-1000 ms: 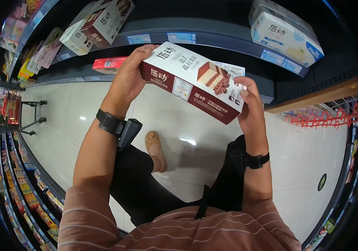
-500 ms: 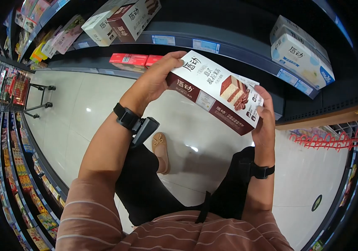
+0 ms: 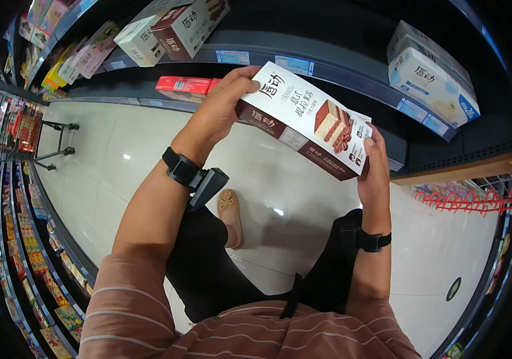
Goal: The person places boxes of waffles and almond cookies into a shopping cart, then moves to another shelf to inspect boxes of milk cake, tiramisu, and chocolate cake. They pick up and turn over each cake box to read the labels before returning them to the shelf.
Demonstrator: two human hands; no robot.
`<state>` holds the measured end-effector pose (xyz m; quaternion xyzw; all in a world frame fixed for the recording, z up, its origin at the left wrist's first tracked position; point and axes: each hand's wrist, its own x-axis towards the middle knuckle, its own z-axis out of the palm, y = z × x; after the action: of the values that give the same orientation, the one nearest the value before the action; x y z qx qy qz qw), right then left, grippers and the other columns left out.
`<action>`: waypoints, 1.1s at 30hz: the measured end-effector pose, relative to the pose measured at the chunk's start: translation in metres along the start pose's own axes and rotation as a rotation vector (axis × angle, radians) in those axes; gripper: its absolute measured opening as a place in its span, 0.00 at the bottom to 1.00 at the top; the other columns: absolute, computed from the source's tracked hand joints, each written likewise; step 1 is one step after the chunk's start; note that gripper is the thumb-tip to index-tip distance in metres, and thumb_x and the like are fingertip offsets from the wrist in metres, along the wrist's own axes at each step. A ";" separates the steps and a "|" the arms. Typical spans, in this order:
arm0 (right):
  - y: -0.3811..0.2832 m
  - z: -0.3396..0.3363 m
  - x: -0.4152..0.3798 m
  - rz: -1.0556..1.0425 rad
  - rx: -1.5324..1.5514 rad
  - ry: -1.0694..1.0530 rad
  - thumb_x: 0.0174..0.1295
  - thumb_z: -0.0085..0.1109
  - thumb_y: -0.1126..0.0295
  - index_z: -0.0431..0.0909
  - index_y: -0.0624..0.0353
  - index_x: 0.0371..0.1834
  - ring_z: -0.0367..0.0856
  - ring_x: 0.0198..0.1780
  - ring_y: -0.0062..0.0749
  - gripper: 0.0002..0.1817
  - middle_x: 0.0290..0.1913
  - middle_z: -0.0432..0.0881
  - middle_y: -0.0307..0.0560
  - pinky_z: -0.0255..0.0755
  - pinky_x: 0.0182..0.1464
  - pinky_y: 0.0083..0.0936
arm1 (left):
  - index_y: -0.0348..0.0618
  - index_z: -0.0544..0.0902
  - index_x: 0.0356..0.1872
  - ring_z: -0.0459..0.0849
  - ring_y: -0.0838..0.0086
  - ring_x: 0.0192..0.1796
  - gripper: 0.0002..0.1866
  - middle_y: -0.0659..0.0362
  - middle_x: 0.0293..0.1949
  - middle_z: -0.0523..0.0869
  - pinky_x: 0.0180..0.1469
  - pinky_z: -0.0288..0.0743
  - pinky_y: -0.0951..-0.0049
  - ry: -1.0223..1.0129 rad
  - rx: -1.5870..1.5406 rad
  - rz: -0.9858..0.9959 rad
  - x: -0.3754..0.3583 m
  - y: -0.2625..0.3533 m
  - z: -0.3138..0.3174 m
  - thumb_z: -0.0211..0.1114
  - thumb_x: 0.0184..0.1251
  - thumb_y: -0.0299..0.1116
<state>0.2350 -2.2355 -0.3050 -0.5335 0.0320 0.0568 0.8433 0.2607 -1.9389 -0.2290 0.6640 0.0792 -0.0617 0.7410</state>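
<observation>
Between my two hands is a white and brown cake box with a picture of a layered tiramisu slice on its top face. It is held in the air, tilted down toward the right, in front of the shelf edge. My left hand grips the box's left end, thumb on the top face. At the right end my right hand is closed round the corner, thumb on the top near the picture. Fingers under the box are hidden. Both wrists wear black straps.
A dark shelf runs across ahead, bearing brown and white boxes at left and pale blue-white boxes at right. Red boxes lie on a lower level. A shopping cart stands far left; red hooks stick out at right.
The box has tipped so that more of its top face shows and less of its brown side. Its right end has risen slightly, along with my right hand.
</observation>
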 end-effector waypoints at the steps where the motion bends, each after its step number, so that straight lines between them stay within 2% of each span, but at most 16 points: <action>1: -0.001 0.000 -0.001 -0.004 -0.013 -0.008 0.74 0.51 0.59 0.64 0.61 0.74 0.78 0.62 0.24 0.29 0.62 0.78 0.47 0.70 0.65 0.23 | 0.33 0.67 0.72 0.81 0.64 0.59 0.35 0.48 0.58 0.81 0.63 0.73 0.57 -0.002 0.004 0.000 0.001 0.000 0.000 0.60 0.67 0.41; 5: -0.004 -0.004 0.001 -0.006 -0.040 -0.068 0.76 0.48 0.59 0.61 0.65 0.75 0.76 0.67 0.29 0.30 0.68 0.75 0.50 0.68 0.69 0.27 | 0.33 0.66 0.72 0.81 0.63 0.60 0.37 0.47 0.58 0.81 0.62 0.74 0.57 -0.003 0.012 0.004 0.000 0.000 0.001 0.61 0.66 0.43; 7: -0.003 -0.005 0.000 -0.013 -0.041 -0.052 0.76 0.49 0.59 0.61 0.65 0.75 0.75 0.68 0.29 0.30 0.69 0.74 0.50 0.67 0.69 0.27 | 0.32 0.66 0.73 0.81 0.62 0.60 0.37 0.47 0.59 0.81 0.62 0.74 0.57 -0.006 0.008 -0.009 -0.001 0.002 0.002 0.62 0.66 0.44; 10: -0.005 -0.005 -0.001 -0.043 -0.038 -0.065 0.76 0.48 0.59 0.59 0.65 0.77 0.73 0.70 0.31 0.31 0.70 0.73 0.50 0.65 0.71 0.28 | 0.31 0.68 0.70 0.82 0.65 0.57 0.33 0.49 0.57 0.80 0.59 0.78 0.63 -0.009 -0.058 -0.017 0.000 0.002 0.002 0.61 0.68 0.41; 13: -0.010 -0.004 -0.002 -0.081 -0.046 -0.085 0.76 0.47 0.58 0.57 0.64 0.78 0.70 0.72 0.32 0.32 0.71 0.71 0.51 0.63 0.72 0.30 | 0.30 0.67 0.70 0.82 0.64 0.58 0.34 0.49 0.58 0.79 0.60 0.78 0.62 -0.030 -0.081 -0.020 0.004 0.000 -0.002 0.61 0.69 0.42; 16: -0.016 -0.002 -0.005 -0.099 -0.079 -0.096 0.76 0.45 0.58 0.55 0.64 0.79 0.70 0.72 0.34 0.33 0.72 0.69 0.52 0.62 0.73 0.30 | 0.33 0.65 0.73 0.80 0.62 0.63 0.37 0.46 0.61 0.80 0.65 0.74 0.57 -0.039 -0.062 -0.008 0.005 -0.002 -0.003 0.60 0.71 0.49; 20: -0.018 -0.004 -0.002 -0.092 -0.039 -0.126 0.77 0.48 0.55 0.55 0.61 0.80 0.69 0.72 0.32 0.34 0.72 0.68 0.52 0.63 0.72 0.26 | 0.33 0.66 0.73 0.81 0.65 0.62 0.35 0.48 0.63 0.80 0.64 0.75 0.59 -0.060 -0.104 -0.028 0.008 0.000 -0.003 0.55 0.76 0.52; 22: -0.020 -0.008 0.000 -0.046 0.042 -0.131 0.79 0.45 0.54 0.55 0.61 0.80 0.70 0.72 0.32 0.33 0.72 0.69 0.52 0.64 0.72 0.26 | 0.36 0.68 0.72 0.81 0.67 0.62 0.33 0.49 0.64 0.80 0.64 0.75 0.60 -0.092 -0.101 -0.055 0.009 0.001 -0.002 0.52 0.78 0.53; 25: -0.024 -0.012 0.002 0.021 0.096 -0.118 0.81 0.39 0.48 0.55 0.63 0.79 0.71 0.71 0.32 0.34 0.71 0.69 0.54 0.68 0.70 0.27 | 0.41 0.75 0.67 0.84 0.72 0.49 0.27 0.56 0.54 0.83 0.48 0.82 0.70 -0.049 -0.073 0.010 0.011 -0.008 -0.012 0.53 0.78 0.50; 26: -0.024 -0.015 0.005 0.045 0.114 -0.115 0.81 0.39 0.47 0.55 0.64 0.79 0.72 0.71 0.32 0.36 0.71 0.69 0.55 0.68 0.70 0.27 | 0.43 0.76 0.65 0.84 0.76 0.45 0.26 0.58 0.51 0.84 0.42 0.81 0.75 -0.086 0.149 0.131 0.010 -0.013 -0.014 0.52 0.78 0.50; 28: -0.024 -0.020 0.011 0.069 0.100 -0.128 0.79 0.37 0.42 0.55 0.67 0.78 0.72 0.71 0.34 0.40 0.71 0.69 0.59 0.70 0.70 0.27 | 0.44 0.75 0.65 0.84 0.77 0.43 0.26 0.59 0.49 0.84 0.41 0.80 0.76 -0.068 0.114 0.062 0.011 -0.009 -0.009 0.52 0.79 0.51; 31: -0.024 -0.017 0.015 0.073 0.010 -0.042 0.78 0.33 0.39 0.57 0.66 0.78 0.79 0.65 0.45 0.41 0.70 0.70 0.61 0.81 0.60 0.38 | 0.44 0.74 0.66 0.83 0.78 0.40 0.28 0.61 0.48 0.83 0.41 0.80 0.77 -0.061 0.149 -0.012 0.007 -0.002 -0.002 0.50 0.79 0.55; 32: -0.031 -0.016 0.013 0.099 -0.033 -0.094 0.79 0.32 0.39 0.56 0.67 0.78 0.84 0.60 0.44 0.41 0.67 0.74 0.63 0.85 0.55 0.35 | 0.45 0.74 0.66 0.83 0.78 0.40 0.28 0.61 0.48 0.83 0.40 0.80 0.77 -0.056 0.167 -0.031 0.007 -0.002 -0.001 0.50 0.79 0.55; 33: -0.030 -0.017 0.013 0.108 -0.040 -0.121 0.79 0.31 0.39 0.56 0.68 0.77 0.86 0.56 0.45 0.42 0.64 0.76 0.64 0.86 0.53 0.35 | 0.45 0.74 0.67 0.83 0.78 0.40 0.29 0.61 0.48 0.83 0.40 0.80 0.77 -0.050 0.184 -0.049 0.007 -0.003 0.000 0.50 0.79 0.56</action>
<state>0.2521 -2.2633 -0.2869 -0.5435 0.0085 0.1350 0.8285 0.2673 -1.9390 -0.2333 0.7253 0.0707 -0.1035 0.6769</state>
